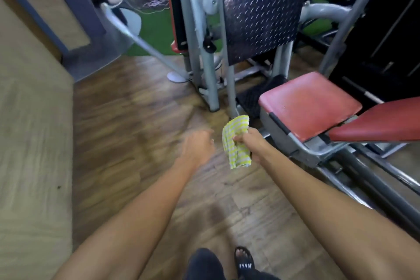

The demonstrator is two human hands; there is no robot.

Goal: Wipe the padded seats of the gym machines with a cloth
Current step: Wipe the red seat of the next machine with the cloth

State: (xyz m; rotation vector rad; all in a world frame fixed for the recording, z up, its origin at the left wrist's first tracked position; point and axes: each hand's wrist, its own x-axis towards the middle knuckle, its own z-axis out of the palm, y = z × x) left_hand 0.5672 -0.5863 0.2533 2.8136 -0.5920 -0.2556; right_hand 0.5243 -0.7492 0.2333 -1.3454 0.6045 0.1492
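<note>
Head view: the right hand (248,141) is closed in a fist around a yellow-and-white striped cloth (237,142), which sticks up above the fingers and hangs down below them, held in the air over the wooden floor (127,107). The left hand (198,148) is blurred, curled loosely with nothing in it, just left of the cloth. The red padded seat (309,104) of a grey-framed machine sits to the right of the cloth and a little farther, apart from it; a second red pad (384,121) adjoins it at the right edge. Farther off stands a dark studded metal footplate (261,11). Near the bottom, a black sandal (244,261) shows on one foot
</note>
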